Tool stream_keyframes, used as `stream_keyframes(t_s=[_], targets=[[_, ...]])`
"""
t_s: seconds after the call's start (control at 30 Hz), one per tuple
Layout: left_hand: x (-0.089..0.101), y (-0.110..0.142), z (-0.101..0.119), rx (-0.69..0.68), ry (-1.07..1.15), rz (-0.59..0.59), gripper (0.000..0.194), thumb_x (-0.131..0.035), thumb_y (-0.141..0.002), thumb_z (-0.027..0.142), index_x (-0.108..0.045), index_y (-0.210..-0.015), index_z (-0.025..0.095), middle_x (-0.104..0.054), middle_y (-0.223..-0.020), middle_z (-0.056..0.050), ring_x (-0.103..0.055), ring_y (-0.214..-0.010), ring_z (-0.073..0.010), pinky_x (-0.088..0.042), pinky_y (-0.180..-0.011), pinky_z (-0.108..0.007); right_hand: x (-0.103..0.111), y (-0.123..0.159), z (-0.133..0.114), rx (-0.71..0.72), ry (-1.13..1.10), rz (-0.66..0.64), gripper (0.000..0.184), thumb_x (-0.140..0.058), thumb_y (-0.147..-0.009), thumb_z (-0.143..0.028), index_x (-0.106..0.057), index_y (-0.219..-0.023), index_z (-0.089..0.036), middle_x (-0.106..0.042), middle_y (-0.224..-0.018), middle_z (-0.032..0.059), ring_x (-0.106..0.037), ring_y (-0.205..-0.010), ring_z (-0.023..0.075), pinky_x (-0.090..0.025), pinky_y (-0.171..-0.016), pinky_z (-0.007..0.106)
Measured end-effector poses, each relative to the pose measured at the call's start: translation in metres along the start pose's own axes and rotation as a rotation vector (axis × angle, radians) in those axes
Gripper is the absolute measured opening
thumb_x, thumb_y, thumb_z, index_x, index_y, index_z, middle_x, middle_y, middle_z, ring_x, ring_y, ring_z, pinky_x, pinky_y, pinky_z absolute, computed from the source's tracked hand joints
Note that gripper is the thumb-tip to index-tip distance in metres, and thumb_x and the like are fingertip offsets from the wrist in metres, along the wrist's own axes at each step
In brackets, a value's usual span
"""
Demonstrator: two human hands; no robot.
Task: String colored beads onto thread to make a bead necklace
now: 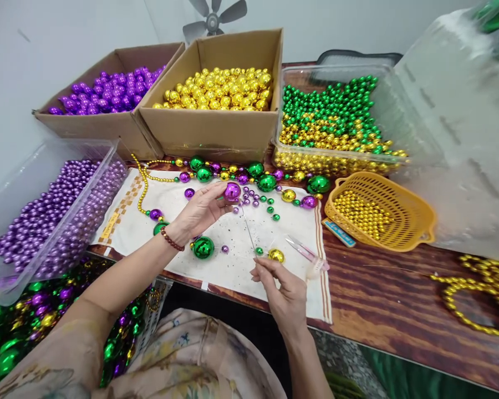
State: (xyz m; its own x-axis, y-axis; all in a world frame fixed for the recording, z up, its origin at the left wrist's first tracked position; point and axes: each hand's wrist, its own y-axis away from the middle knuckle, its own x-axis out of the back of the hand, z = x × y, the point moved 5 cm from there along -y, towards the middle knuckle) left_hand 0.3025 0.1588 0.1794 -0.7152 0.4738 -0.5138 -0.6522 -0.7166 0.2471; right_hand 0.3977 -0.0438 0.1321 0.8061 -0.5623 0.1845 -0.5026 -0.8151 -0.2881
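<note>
Right hand (283, 282): as it hovers above the towel's (222, 271) near edge, its fingertips pinch a needle-like line (248, 228), seemingly steadying it.
Large purple bead (232, 192): pinched by the left hand (202, 209), probably facing the line.
Small purple beads (250, 192): loose toward the towel's far edge, likely for reach.

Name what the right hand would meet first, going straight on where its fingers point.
The right hand would probably meet the small green bead just beyond its fingertips, though it might pass above; depth is unclear.
</note>
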Motion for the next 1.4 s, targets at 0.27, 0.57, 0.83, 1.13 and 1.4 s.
stream_keyframes(t_s=[0.27,0.57,0.83,1.13,1.4], targets=[[-0.003,-0.002,-0.002,-0.035,-0.080,0.008,0.020,-0.074,-0.084,0.034,-0.073,-0.096,0.019,-0.073,-0.102,-0.006,-0.065,-0.084,-0.0127,-0.054,-0.074,-0.027,-0.003,0.006,0.002,0.012,0.022,-0.004,0.013,-0.059,-0.095,-0.017,-0.071,-0.099,-0.018,-0.071,-0.071,-0.0003,-0.068,-0.057,0.0121,-0.059,-0.057,0.023],[-0.013,0.002,-0.003,-0.058,-0.106,-0.083,0.023,-0.082,-0.076,0.034,-0.078,-0.094,0.020,-0.072,-0.096,-0.004,-0.062,-0.078,-0.0095,-0.051,-0.070,-0.023,-0.007,0.007,0.005,-0.022,0.015,0.028,0.011,-0.059,-0.096,-0.019,-0.070,-0.098,-0.018,-0.071,-0.073,-0.0004,-0.068,-0.058,0.0111,-0.060,-0.058,0.020],[-0.028,0.024,0.001,-0.250,-0.342,-0.158,0.023,-0.082,-0.078,0.033,-0.080,-0.099,0.025,-0.074,-0.095,-0.004,-0.064,-0.081,-0.0109,-0.053,-0.071,-0.022,-0.018,0.013,0.013,-0.051,0.039,0.109,0.013,-0.056,-0.099,-0.024,-0.067,-0.100,-0.019,-0.073,-0.077,0.0019,-0.070,-0.063,0.0145,-0.059,-0.062,0.026],[-0.042,0.042,0.014,-0.341,-0.486,-0.129,0.023,-0.082,-0.075,0.028,-0.077,-0.096,0.021,-0.069,-0.092,-0.004,-0.065,-0.082,-0.0127,-0.059,-0.073,-0.024,-0.022,0.014,0.010,-0.003,0.026,0.099,0.013,-0.055,-0.099,-0.022,-0.068,-0.098,-0.019,-0.072,-0.075,0.0007,-0.070,-0.062,0.0136,-0.058,-0.063,0.026],[-0.040,0.042,0.009,-0.309,-0.398,-0.102,0.025,-0.083,-0.074,0.031,-0.072,-0.093,0.019,-0.072,-0.089,-0.003,-0.066,-0.078,-0.0121,-0.058,-0.070,-0.024,-0.026,0.019,0.012,-0.020,-0.001,0.120,0.012,-0.054,-0.099,-0.020,-0.066,-0.099,-0.019,-0.072,-0.076,0.0008,-0.069,-0.062,0.0131,-0.057,-0.062,0.025]])
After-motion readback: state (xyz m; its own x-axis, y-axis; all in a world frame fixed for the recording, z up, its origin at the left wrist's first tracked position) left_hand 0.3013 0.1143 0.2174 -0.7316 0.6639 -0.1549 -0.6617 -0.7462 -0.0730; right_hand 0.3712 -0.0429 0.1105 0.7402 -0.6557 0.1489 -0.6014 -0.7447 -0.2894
